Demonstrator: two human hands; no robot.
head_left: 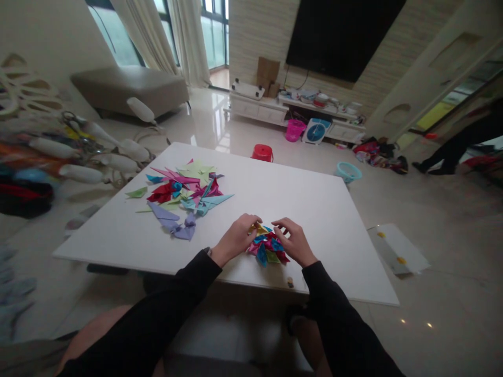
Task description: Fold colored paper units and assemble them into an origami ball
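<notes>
A small heap of shiny folded-paper pieces (pixel 271 246), in blue, pink, red and green, lies near the front edge of the white table (pixel 298 199). At its left side my left hand (pixel 238 236) has thumb and fingers closed about a gold folded-paper piece (pixel 261 229). My right hand (pixel 294 240) curves over the heap's right side, its thumb and fingers apart; whether it touches the paper is unclear. A larger pile of folded-paper pieces (pixel 184 188), many with pointed ends, spreads over the table's left part, with purple ones (pixel 184 228) nearest me.
A red bucket (pixel 262 152) stands beyond the table's far edge, and a light-blue basin (pixel 348 172) by its far right corner. A small dark object (pixel 290 283) lies at the front edge. A lamp with white shades (pixel 129 150) is at left. Another person's legs (pixel 451 141) show far right.
</notes>
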